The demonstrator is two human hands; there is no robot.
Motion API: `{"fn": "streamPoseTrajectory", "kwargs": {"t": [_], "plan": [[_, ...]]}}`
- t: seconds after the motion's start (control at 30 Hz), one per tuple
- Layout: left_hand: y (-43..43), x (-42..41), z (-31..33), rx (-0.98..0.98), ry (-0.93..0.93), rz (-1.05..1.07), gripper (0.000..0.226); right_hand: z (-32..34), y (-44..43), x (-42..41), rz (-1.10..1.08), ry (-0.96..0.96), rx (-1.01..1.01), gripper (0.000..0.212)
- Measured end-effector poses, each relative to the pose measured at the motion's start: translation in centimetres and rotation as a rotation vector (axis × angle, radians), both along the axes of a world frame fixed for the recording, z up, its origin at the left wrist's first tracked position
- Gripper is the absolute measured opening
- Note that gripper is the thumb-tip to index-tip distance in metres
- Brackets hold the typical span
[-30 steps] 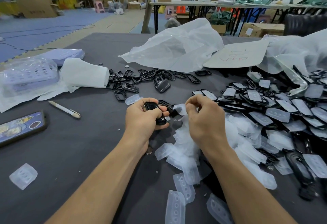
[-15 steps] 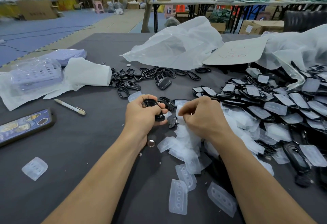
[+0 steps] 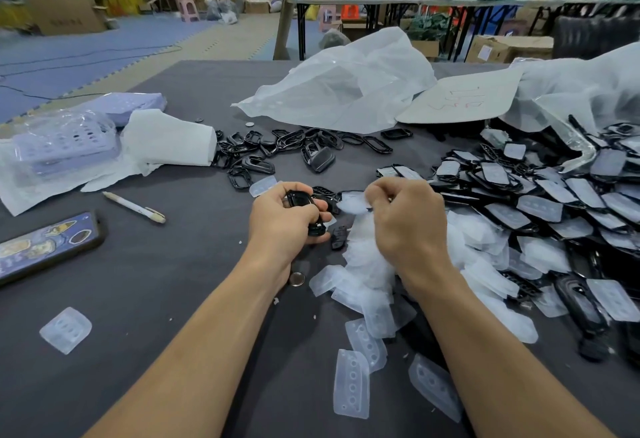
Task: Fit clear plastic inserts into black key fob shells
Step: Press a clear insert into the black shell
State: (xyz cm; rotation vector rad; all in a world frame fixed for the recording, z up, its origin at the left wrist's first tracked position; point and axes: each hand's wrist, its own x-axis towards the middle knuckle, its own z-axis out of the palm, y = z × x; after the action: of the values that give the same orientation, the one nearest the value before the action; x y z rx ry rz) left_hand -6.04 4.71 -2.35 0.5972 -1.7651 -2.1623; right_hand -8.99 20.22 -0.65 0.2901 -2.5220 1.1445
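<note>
My left hand (image 3: pixel 284 221) grips a black key fob shell (image 3: pixel 304 205) just above the dark table (image 3: pixel 156 281). Just to its right, my right hand (image 3: pixel 408 219) pinches a clear plastic insert (image 3: pixel 351 203) by its edge, a short gap from the shell. Under my right hand lies a heap of clear inserts (image 3: pixel 367 271). Several more inserts (image 3: pixel 351 382) lie loose near my forearms. Shells with inserts in them (image 3: pixel 540 202) are piled at the right. Empty black shells and frames (image 3: pixel 277 150) lie scattered further back.
A phone (image 3: pixel 45 247) and a pen (image 3: pixel 135 207) lie at the left, with one stray insert (image 3: pixel 65 330) nearer me. White tissue (image 3: pixel 166 138), a purple tray in plastic (image 3: pixel 65 146) and white plastic bags (image 3: pixel 346 87) sit at the back. A coin (image 3: pixel 297 279) lies by my left wrist.
My right hand has lifted a clear insert out of the heap and brought it up beside the shell. My left hand has kept its grip on the shell.
</note>
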Motion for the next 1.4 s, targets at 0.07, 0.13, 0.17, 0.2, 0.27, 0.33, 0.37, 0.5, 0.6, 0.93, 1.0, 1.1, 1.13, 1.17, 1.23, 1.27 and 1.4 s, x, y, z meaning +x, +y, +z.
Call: {"fn": "streamPoseTrajectory", "kwargs": {"t": [0.07, 0.13, 0.17, 0.2, 0.27, 0.33, 0.37, 0.5, 0.6, 0.93, 1.0, 1.1, 1.13, 1.17, 1.23, 1.27, 1.4], "plan": [[0.0, 0.0, 0.0, 0.001, 0.0, -0.002, 0.038, 0.1, 0.0, -0.2, -0.007, -0.031, -0.252, 0.024], [0.0, 0.0, 0.0, -0.023, 0.0, -0.019, 0.039, 0.2, -0.1, -0.3, 0.056, -0.148, -0.521, 0.026], [0.1, 0.0, 0.0, -0.041, 0.004, -0.037, 0.039, 0.1, -0.2, -0.3, 0.094, -0.208, -0.606, 0.025], [0.2, 0.1, 0.1, -0.058, 0.008, -0.059, 0.04, 0.1, -0.3, -0.3, 0.128, -0.249, -0.65, 0.024], [0.4, 0.2, 0.1, -0.095, 0.009, -0.097, 0.043, 0.0, -0.4, -0.3, 0.178, -0.292, -0.703, 0.02], [0.5, 0.3, 0.1, -0.135, 0.002, -0.108, 0.044, 0.1, -0.5, -0.3, 0.206, -0.325, -0.785, 0.017], [0.5, 0.3, 0.2, -0.137, 0.005, -0.109, 0.043, 0.3, -0.5, -0.3, 0.21, -0.337, -0.829, 0.018], [0.5, 0.3, 0.3, -0.075, 0.024, -0.122, 0.043, 0.7, -0.2, -0.3, 0.213, -0.398, -0.958, 0.019], [0.5, 0.7, 0.7, -0.049, 0.031, -0.181, 0.043, 0.7, -0.1, -0.4, 0.224, -0.419, -0.984, 0.018], [0.9, 0.9, 0.7, -0.027, -0.006, -0.211, 0.034, -0.4, 0.2, -0.8, 0.293, -0.405, -0.841, 0.036], [0.9, 0.8, 0.7, -0.045, -0.026, -0.182, 0.028, -0.5, 0.4, -0.8, 0.311, -0.411, -0.813, 0.042], [0.6, 0.7, 0.7, -0.144, -0.072, -0.099, 0.021, -0.6, 0.9, -1.0, 0.217, -0.302, -0.741, 0.039], [0.4, 0.6, 0.6, -0.187, -0.092, -0.067, 0.021, -0.4, 1.2, -1.1, 0.166, -0.239, -0.723, 0.034], [0.2, 0.6, 0.6, -0.219, -0.104, -0.042, 0.021, -0.3, 1.5, -1.2, 0.125, -0.187, -0.717, 0.029], [0.0, 0.6, 0.6, -0.211, -0.1, -0.016, 0.02, 0.1, 1.9, -1.4, 0.09, -0.135, -0.71, 0.023], [0.0, 0.6, 0.6, -0.178, -0.087, -0.019, 0.02, 0.2, 2.0, -1.4, 0.094, -0.132, -0.698, 0.02], [1.0, 0.9, 0.9, 0.047, 0.023, -0.226, 0.05, 0.2, 1.1, -0.9, 0.148, -0.19, -0.734, 0.015]]}}
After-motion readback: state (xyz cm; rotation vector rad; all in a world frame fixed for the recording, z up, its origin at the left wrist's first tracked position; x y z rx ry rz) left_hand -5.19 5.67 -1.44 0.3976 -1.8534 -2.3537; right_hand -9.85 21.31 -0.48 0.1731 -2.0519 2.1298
